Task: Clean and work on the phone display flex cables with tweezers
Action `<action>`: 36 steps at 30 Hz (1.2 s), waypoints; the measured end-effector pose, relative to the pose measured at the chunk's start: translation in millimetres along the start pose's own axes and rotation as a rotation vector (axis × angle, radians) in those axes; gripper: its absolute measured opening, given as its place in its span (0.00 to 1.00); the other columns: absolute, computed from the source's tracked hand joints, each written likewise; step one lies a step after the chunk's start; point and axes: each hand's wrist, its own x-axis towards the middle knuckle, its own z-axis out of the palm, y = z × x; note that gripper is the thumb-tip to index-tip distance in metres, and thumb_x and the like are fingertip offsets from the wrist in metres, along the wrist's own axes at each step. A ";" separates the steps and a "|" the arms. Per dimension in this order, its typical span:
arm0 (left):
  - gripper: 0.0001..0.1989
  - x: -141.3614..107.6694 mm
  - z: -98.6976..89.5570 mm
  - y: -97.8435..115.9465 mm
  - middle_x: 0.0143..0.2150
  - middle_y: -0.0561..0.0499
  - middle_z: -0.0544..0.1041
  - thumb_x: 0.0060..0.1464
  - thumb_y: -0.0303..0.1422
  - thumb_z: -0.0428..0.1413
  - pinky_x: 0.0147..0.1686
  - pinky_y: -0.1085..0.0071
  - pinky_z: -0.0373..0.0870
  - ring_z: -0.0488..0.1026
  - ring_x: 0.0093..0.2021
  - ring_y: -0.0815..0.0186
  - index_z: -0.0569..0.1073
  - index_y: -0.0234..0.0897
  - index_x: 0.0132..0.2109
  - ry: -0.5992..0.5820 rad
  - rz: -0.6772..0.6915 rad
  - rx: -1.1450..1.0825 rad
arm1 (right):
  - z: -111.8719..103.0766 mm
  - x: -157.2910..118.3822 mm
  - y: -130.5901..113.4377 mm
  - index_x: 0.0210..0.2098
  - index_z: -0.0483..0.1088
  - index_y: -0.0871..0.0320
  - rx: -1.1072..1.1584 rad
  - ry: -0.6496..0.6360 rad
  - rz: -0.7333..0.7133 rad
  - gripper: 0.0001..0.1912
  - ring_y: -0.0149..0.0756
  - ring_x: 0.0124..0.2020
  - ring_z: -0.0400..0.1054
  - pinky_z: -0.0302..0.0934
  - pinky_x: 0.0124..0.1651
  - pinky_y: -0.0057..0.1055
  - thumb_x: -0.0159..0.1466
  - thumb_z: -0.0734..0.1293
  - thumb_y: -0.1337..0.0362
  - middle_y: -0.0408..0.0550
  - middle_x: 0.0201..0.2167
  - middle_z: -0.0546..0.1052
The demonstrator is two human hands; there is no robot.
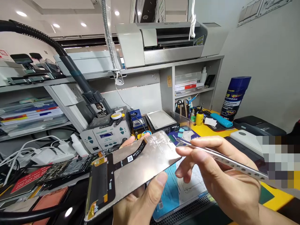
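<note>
My left hand (pixel 140 204) grips a phone display panel (pixel 145 168), thumb on its near edge and fingers behind it. The panel is tilted with its metallic back facing me. A black flex cable (pixel 133 157) runs along that back, and gold ribbon contacts (pixel 92 211) sit at the left end. Whitish residue marks the far right corner. My right hand (pixel 222 168) is closed round a slim metal tool (pixel 231 161) with a row of holes along its handle. The tool's thin tip is just beyond the panel's right corner; I cannot tell whether they touch.
Behind stand a grey soldering station (pixel 106 134) and a flat heating plate (pixel 162 120). A blue spray can (pixel 235 100) and a yellow bottle (pixel 199 117) are at the right. Circuit boards (pixel 70 167) and white cables (pixel 52 145) crowd the left. A blue-white sheet (pixel 172 187) lies below.
</note>
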 end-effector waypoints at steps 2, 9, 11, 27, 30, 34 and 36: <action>0.39 0.3 -1.0 -2.1 0.64 0.51 0.69 0.45 0.35 0.68 0.57 0.61 0.71 0.67 0.62 0.49 0.63 0.52 0.63 -0.003 0.023 0.000 | -1.8 -0.5 1.2 0.44 0.75 0.52 -0.068 0.026 -0.110 0.08 0.33 0.22 0.77 0.73 0.25 0.29 0.68 0.66 0.69 0.45 0.35 0.85; 0.38 -1.5 -1.0 -5.5 0.63 0.54 0.69 0.43 0.36 0.69 0.58 0.63 0.70 0.66 0.63 0.51 0.65 0.54 0.61 0.046 0.020 0.016 | -9.2 -2.7 -3.2 0.41 0.78 0.56 -0.432 -0.009 -0.488 0.17 0.35 0.26 0.72 0.68 0.24 0.33 0.55 0.68 0.79 0.45 0.27 0.77; 0.35 -0.8 -0.3 -4.2 0.63 0.55 0.70 0.43 0.36 0.68 0.59 0.63 0.69 0.65 0.64 0.51 0.67 0.53 0.59 0.044 0.032 0.001 | -7.3 -2.7 -3.3 0.40 0.76 0.56 -0.405 -0.016 -0.492 0.18 0.35 0.24 0.71 0.68 0.21 0.33 0.55 0.66 0.81 0.44 0.26 0.75; 0.29 2.8 4.2 -0.7 0.56 0.50 0.77 0.48 0.34 0.66 0.55 0.66 0.72 0.69 0.61 0.52 0.70 0.45 0.57 -0.017 -0.006 -0.015 | 0.6 2.4 -1.7 0.35 0.75 0.56 -0.441 -0.005 -0.448 0.14 0.35 0.22 0.72 0.69 0.21 0.32 0.55 0.68 0.80 0.44 0.25 0.76; 0.28 3.0 3.8 -0.9 0.53 0.52 0.79 0.48 0.34 0.66 0.53 0.70 0.73 0.71 0.59 0.55 0.70 0.45 0.56 -0.021 -0.016 -0.039 | 1.2 2.3 -0.4 0.36 0.75 0.55 -0.431 0.017 -0.454 0.14 0.36 0.23 0.72 0.70 0.21 0.34 0.56 0.68 0.79 0.45 0.25 0.76; 0.27 3.3 4.2 -0.6 0.53 0.55 0.79 0.48 0.34 0.66 0.50 0.75 0.74 0.76 0.54 0.60 0.71 0.47 0.55 -0.028 -0.033 -0.074 | 3.8 4.2 0.0 0.35 0.75 0.55 -0.412 0.028 -0.461 0.14 0.37 0.22 0.72 0.69 0.21 0.35 0.56 0.67 0.79 0.44 0.24 0.75; 0.25 3.6 4.6 -0.8 0.55 0.56 0.79 0.48 0.33 0.67 0.49 0.76 0.74 0.77 0.51 0.61 0.72 0.48 0.54 -0.026 -0.047 -0.093 | 4.6 4.9 -0.3 0.35 0.75 0.55 -0.392 0.035 -0.460 0.14 0.37 0.22 0.72 0.68 0.20 0.35 0.55 0.67 0.79 0.44 0.23 0.75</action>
